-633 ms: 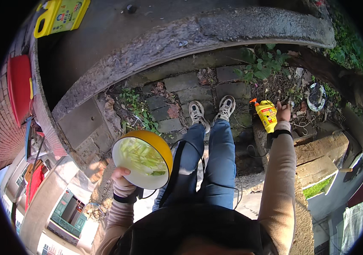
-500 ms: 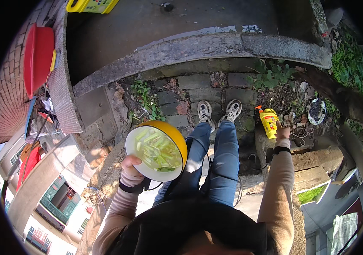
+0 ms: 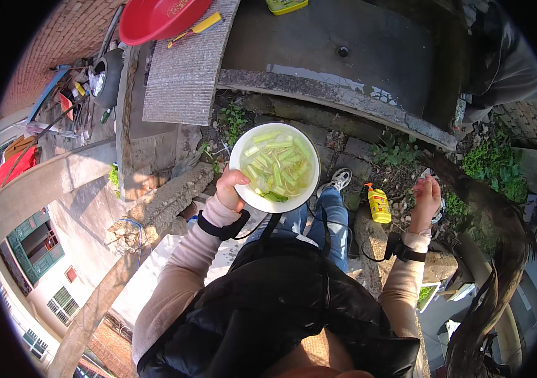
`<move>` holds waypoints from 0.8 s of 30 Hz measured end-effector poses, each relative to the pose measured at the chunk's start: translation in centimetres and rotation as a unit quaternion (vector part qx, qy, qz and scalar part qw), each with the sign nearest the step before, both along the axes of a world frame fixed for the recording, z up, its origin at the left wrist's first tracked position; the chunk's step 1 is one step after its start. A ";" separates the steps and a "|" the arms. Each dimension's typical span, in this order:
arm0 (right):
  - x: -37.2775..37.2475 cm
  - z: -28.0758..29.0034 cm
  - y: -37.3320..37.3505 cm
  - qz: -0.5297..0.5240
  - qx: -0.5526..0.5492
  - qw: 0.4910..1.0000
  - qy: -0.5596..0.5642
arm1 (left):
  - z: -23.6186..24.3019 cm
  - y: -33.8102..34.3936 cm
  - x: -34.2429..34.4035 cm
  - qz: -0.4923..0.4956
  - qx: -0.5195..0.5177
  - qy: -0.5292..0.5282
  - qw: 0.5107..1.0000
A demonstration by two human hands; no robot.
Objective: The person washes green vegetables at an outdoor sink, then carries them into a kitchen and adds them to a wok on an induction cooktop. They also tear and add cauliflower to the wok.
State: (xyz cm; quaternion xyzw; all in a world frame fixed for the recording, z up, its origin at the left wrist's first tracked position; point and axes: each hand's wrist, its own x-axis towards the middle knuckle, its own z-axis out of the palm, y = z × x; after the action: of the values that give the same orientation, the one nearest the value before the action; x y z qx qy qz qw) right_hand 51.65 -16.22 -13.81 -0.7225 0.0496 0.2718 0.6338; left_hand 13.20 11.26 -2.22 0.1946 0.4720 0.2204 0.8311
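Concrete trough [image 3: 344,104] spans 12 to 1 o'clock, yellow-green container [image 3: 286,7] at its far side, small dark round object [image 3: 343,51], kind unclear, on its floor. Ribbed slab [image 3: 183,79] at 11 o'clock; yellow-handled brush [image 3: 204,25] lies across it, red basin [image 3: 158,22] overlaps its far end. Brick paving [image 3: 358,148] at 2 o'clock, shoe [image 3: 342,179] planted on it. Stone ledge [image 3: 369,236] toward 4 o'clock; yellow bottle [image 3: 379,206], orange-topped, at its far end, exact footing unclear.

Bright sunlight casts shadows while outer edges bend
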 end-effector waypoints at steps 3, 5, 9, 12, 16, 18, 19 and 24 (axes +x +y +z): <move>1.7 9.5 6.4 0.020 0.125 0.991 -0.029 | 1.5 1.1 -0.2 0.006 0.056 -0.084 0.995; 2.8 13.5 9.9 0.033 0.194 0.980 -0.023 | 2.5 1.7 -0.2 0.030 0.071 -0.087 0.993; 6.4 17.2 15.5 0.011 0.240 0.970 0.029 | 3.4 3.0 -0.7 0.056 0.079 -0.058 0.994; 9.5 17.8 20.0 0.002 0.285 0.950 0.127 | 3.9 3.4 -0.9 0.067 0.088 -0.072 0.991; 13.2 19.8 27.5 0.051 0.388 0.898 0.199 | 4.8 3.8 1.1 0.084 0.088 -0.087 0.989; 14.8 20.9 31.4 0.076 0.423 0.875 0.222 | 5.6 3.8 2.6 0.092 0.107 -0.079 0.987; 15.9 21.4 33.2 0.091 0.441 0.860 0.242 | 5.9 3.8 3.6 0.090 0.107 -0.080 0.987; 21.5 21.4 38.7 0.090 0.494 0.808 0.308 | 7.7 2.4 6.7 0.149 0.113 -0.055 0.981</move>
State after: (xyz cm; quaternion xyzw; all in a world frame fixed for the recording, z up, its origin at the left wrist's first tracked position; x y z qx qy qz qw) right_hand 73.13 22.53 7.63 -0.1914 0.0358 0.5234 0.8295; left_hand 19.89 13.62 5.50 0.2023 0.4214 0.4043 0.7861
